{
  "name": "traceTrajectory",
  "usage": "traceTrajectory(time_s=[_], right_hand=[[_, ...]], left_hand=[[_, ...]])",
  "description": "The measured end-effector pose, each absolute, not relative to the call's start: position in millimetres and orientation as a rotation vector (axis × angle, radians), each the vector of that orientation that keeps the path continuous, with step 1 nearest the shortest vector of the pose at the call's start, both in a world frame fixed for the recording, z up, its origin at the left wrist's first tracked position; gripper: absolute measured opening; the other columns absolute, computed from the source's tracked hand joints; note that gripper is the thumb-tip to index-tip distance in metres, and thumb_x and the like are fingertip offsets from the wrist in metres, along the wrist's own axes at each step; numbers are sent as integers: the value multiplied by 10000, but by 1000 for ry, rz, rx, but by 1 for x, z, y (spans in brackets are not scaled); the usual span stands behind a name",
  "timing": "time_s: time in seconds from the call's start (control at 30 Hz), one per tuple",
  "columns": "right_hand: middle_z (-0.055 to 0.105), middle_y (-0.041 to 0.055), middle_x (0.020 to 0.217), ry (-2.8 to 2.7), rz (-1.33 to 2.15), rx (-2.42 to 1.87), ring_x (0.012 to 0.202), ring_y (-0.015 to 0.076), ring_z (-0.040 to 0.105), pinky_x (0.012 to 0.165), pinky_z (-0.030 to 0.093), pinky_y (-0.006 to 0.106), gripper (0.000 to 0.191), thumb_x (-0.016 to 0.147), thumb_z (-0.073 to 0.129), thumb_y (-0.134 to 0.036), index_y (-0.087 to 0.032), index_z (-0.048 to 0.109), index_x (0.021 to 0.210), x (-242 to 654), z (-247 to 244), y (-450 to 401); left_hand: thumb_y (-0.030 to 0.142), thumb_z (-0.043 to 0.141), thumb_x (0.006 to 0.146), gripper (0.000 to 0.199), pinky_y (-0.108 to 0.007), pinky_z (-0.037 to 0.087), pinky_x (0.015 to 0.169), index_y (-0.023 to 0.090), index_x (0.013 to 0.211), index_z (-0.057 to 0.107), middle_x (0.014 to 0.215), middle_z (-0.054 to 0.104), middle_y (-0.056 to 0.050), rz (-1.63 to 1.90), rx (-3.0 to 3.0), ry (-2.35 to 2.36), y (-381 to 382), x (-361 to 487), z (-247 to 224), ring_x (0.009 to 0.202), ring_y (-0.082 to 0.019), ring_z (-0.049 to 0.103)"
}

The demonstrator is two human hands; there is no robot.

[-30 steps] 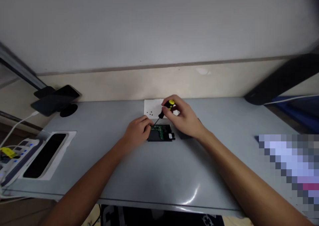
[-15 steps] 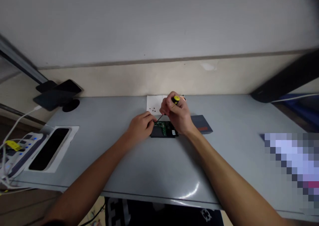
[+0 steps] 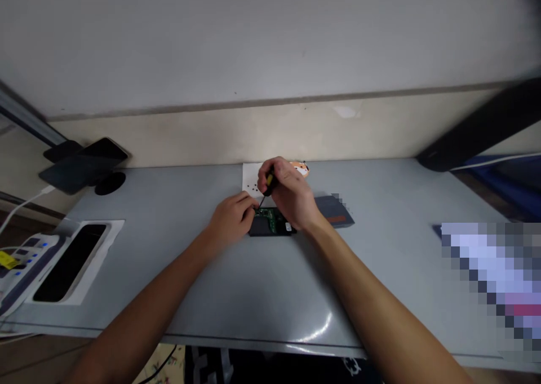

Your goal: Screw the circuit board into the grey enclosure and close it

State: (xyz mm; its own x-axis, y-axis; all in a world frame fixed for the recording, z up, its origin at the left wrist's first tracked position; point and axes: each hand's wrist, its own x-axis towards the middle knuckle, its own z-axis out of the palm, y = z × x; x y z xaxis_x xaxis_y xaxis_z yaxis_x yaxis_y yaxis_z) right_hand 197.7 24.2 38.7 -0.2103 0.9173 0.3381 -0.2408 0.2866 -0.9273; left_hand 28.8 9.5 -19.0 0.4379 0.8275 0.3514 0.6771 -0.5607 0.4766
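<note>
A black device with an exposed green circuit board [image 3: 271, 221] lies on the grey table. My right hand [image 3: 291, 189] is closed around a black and yellow screwdriver [image 3: 269, 182], whose thin shaft slants down to the board's upper left corner. At that same corner, my left hand [image 3: 232, 217] has its fingers bent and pressed together at the device's edge; whatever they pinch is too small to make out. Behind the device is a white sheet [image 3: 249, 174] with several tiny dark screws on it, partly covered by my right hand.
A dark grey panel [image 3: 337, 211] lies right of the device, an orange and white item [image 3: 301, 168] behind. To the left are a phone [image 3: 71, 263] on white paper, a power strip [image 3: 31, 265] and a phone on a stand [image 3: 84, 164]. A pixelated object [image 3: 490, 271] is right.
The screwdriver handle has tipped and my right hand has turned, uncovering more of the orange and white item. The whole view has shifted slightly. My left hand stays at the device's corner.
</note>
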Motion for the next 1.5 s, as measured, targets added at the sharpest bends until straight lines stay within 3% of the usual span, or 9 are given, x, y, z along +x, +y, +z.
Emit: traceTrajectory(time_s=[0.2,0.3,0.4,0.6,0.77,0.93,1.13,1.3,1.5], right_hand=[[514,-37,725,-1228,1204,-716,629,145,515,618,466,296,467,898,653,-619,-278,342,832,198,35,24],[365,-54,649,-1232,1151,-760,556,145,413,548,407,290,435,935,498,-720,-290,442,900,200,34,28],[448,-9,733,-1278,1180,-777,635,167,503,609,460,312,528,980,305,-738,-287,569,1061,201,36,29],[571,15,895,-1201,1207,-730,791,162,596,703,505,303,375,905,622,-626,-267,514,914,198,35,26],[415,-60,680,-1133,1151,-747,588,135,453,577,426,281,445,899,633,-643,-286,369,868,198,28,31],[453,-8,748,-1120,1248,-703,666,163,512,654,471,320,458,995,357,-684,-280,562,1059,200,33,31],[598,4,918,-1120,1327,-622,892,171,612,792,490,316,256,875,736,-469,-280,589,966,194,38,19],[485,-59,691,-1088,1301,-636,609,122,456,591,375,283,334,874,759,-461,-281,478,879,189,40,14],[480,-5,734,-1093,1338,-613,668,152,475,658,419,321,391,993,480,-586,-269,703,1041,194,44,19]], left_hand=[[87,478,928,230,-297,506,802,217,964,664,975,684,-16,814,2422,1330,8,29,-18,862,-167,644],[90,478,928,229,-283,500,761,218,936,667,956,685,-13,797,2414,1338,8,29,-17,821,-157,635],[92,477,929,231,-285,502,769,220,932,670,962,685,-14,811,2409,1332,8,29,-17,828,-157,637],[98,472,936,231,-292,498,775,216,942,671,969,683,-14,816,2403,1322,8,29,-17,842,-161,639],[94,474,931,232,-293,496,779,215,943,671,964,687,-12,825,2402,1317,8,29,-17,843,-162,641],[95,459,938,229,-301,494,795,214,939,655,966,682,-15,824,2416,1319,8,30,-17,863,-167,640],[94,462,931,221,-305,496,828,214,931,648,960,666,-12,827,2426,1302,9,29,-18,882,-167,637],[111,462,943,226,-313,501,842,214,944,663,969,664,-16,814,2405,1309,8,28,-17,894,-171,640],[105,455,943,238,-308,492,806,215,934,665,966,663,-13,807,2375,1313,7,29,-16,883,-167,636]])
